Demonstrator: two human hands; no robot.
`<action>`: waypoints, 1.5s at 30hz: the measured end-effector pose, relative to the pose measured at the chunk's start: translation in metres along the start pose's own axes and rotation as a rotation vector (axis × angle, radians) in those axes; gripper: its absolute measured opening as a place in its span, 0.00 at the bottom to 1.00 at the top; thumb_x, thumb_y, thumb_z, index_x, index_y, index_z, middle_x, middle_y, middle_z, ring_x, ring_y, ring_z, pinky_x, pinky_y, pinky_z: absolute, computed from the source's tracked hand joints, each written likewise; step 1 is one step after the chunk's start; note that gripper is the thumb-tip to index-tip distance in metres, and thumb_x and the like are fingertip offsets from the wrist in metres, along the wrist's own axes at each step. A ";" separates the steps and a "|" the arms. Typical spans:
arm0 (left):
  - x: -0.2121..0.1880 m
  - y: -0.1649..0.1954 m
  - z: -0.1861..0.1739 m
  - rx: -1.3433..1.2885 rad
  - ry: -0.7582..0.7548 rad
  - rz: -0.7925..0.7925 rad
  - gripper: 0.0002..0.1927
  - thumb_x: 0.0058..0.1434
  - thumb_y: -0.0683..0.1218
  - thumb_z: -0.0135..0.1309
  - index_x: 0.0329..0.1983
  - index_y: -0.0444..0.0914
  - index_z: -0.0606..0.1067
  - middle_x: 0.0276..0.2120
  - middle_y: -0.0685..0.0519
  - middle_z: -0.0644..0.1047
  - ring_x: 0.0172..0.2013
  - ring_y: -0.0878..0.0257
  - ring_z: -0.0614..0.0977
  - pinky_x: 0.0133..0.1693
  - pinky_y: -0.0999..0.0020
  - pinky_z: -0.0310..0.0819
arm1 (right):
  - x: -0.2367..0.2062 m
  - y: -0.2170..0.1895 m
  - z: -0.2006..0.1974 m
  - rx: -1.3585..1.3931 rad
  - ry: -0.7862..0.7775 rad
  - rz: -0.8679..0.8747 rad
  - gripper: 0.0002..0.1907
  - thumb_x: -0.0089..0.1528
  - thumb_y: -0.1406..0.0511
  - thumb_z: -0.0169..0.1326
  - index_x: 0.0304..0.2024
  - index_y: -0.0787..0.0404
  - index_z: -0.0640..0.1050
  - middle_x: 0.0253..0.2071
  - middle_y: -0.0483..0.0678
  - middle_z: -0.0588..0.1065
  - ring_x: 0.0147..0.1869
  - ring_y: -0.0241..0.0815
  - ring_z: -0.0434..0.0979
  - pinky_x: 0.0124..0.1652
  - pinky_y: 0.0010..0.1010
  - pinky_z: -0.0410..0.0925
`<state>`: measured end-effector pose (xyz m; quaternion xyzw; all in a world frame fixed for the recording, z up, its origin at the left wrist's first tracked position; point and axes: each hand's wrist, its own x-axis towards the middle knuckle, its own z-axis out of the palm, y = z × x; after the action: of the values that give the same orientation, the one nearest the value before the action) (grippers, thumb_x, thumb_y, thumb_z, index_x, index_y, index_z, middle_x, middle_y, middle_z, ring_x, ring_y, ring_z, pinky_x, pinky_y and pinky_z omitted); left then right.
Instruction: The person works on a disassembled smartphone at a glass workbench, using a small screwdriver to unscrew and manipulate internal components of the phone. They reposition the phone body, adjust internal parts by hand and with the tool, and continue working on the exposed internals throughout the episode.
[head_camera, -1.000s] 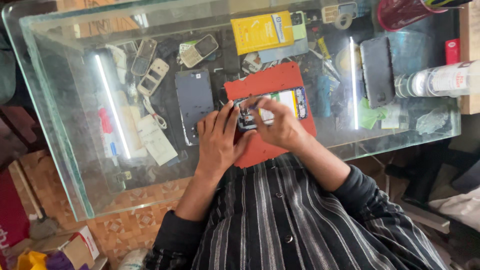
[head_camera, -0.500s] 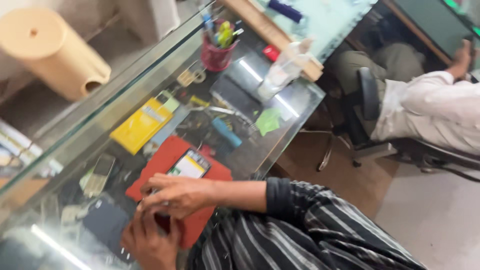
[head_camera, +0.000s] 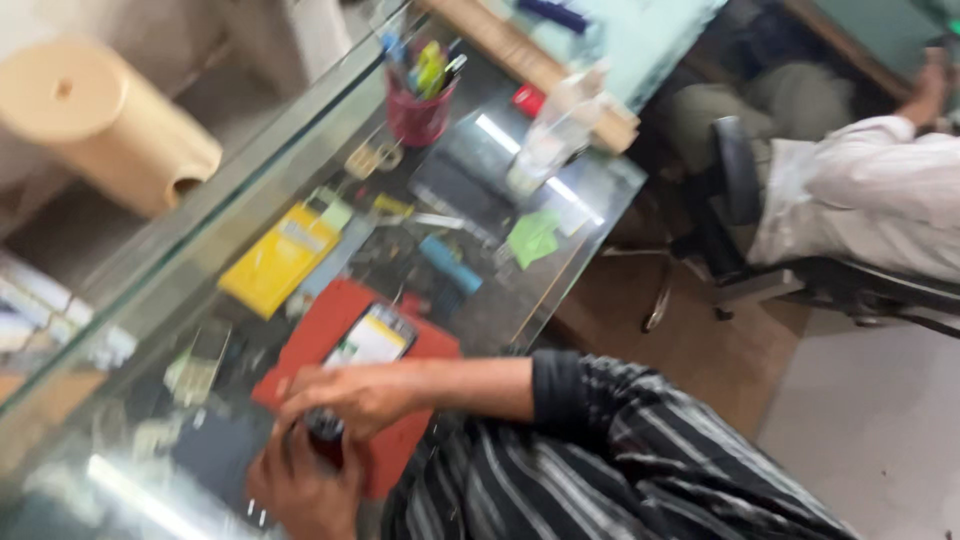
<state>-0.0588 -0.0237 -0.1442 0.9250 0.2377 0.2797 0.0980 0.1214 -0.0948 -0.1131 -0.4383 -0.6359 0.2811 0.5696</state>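
The view is motion-blurred. My right hand (head_camera: 352, 396) reaches in from the right on a striped sleeve and closes over a small dark device (head_camera: 325, 432) above a red mat (head_camera: 322, 322). My left hand (head_camera: 300, 492) grips the same device from below, at the frame's lower edge. A phone with a lit screen (head_camera: 372, 340) lies on the mat just beyond my right hand. The mat rests on a glass-topped counter (head_camera: 560, 268).
On the counter lie a yellow box (head_camera: 275, 258), a blue tool (head_camera: 450, 262), a green cloth (head_camera: 535, 238), a dark flat panel (head_camera: 462, 182), a pink pen cup (head_camera: 418, 115) and a plastic bottle (head_camera: 555, 140). A cardboard roll (head_camera: 100, 120) stands behind. Another person (head_camera: 880, 195) sits on a chair at right.
The head camera has swung round, bringing the counter's right end, the floor and the seated person into view. Both hands stay on the small device over the red mat.
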 end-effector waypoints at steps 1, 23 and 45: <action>0.001 0.003 -0.005 -0.034 -0.046 -0.022 0.33 0.55 0.61 0.62 0.57 0.34 0.76 0.56 0.46 0.75 0.50 0.42 0.76 0.53 0.47 0.67 | 0.000 -0.002 -0.002 -0.059 0.008 -0.077 0.33 0.52 0.73 0.60 0.61 0.53 0.72 0.55 0.50 0.73 0.61 0.54 0.70 0.65 0.49 0.63; 0.008 0.031 -0.022 -0.111 -0.053 -0.105 0.31 0.60 0.57 0.66 0.59 0.33 0.73 0.63 0.45 0.72 0.52 0.48 0.75 0.54 0.52 0.64 | -0.002 -0.012 -0.017 -0.368 0.175 0.021 0.36 0.62 0.78 0.64 0.66 0.54 0.62 0.49 0.54 0.75 0.52 0.54 0.80 0.50 0.39 0.74; 0.021 0.030 -0.029 -0.122 -0.113 -0.063 0.39 0.57 0.63 0.65 0.61 0.33 0.72 0.63 0.47 0.71 0.59 0.48 0.71 0.58 0.50 0.61 | -0.031 -0.011 -0.030 -0.040 0.307 0.136 0.39 0.69 0.86 0.44 0.72 0.53 0.45 0.54 0.61 0.74 0.56 0.51 0.82 0.60 0.40 0.74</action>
<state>-0.0480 -0.0375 -0.1013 0.9238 0.2431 0.2377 0.1761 0.1473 -0.1310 -0.1129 -0.5294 -0.5157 0.2361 0.6308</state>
